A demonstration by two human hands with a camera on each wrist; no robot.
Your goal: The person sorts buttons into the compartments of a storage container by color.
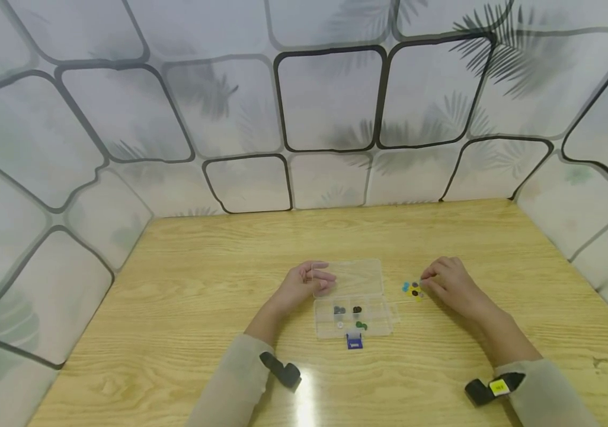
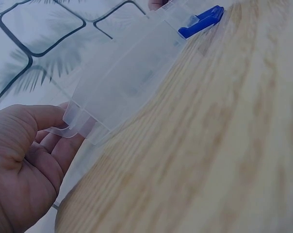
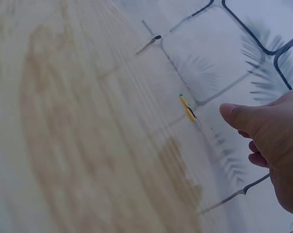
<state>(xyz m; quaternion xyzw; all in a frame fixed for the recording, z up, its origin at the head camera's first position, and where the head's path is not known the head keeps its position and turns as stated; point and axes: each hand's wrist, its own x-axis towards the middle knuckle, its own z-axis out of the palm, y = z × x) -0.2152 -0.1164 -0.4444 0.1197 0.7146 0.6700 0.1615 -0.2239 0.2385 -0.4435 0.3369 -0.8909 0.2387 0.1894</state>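
A clear plastic compartment box [image 1: 325, 328] lies on the table with its lid [image 1: 357, 277] raised behind it. My left hand [image 1: 301, 286] holds the box at its left side; in the left wrist view, thumb and fingers [image 2: 69, 150] grip a corner of the clear plastic. Grey, black, green and white button-like discs [image 1: 357, 309] sit in separate compartments. To the right lies a small pile of blue, yellow and dark discs [image 1: 415, 292]. My right hand [image 1: 453, 284] has its fingertips at the pile's right edge, fingers curled. Whether it pinches a disc is hidden.
A blue latch [image 1: 354, 341] sticks out at the front of the box. The wood-grain table [image 1: 202, 255] meets patterned cloth walls [image 1: 330, 101] at the back and sides. Dark straps with camera mounts [image 1: 282, 372] sit on both wrists.
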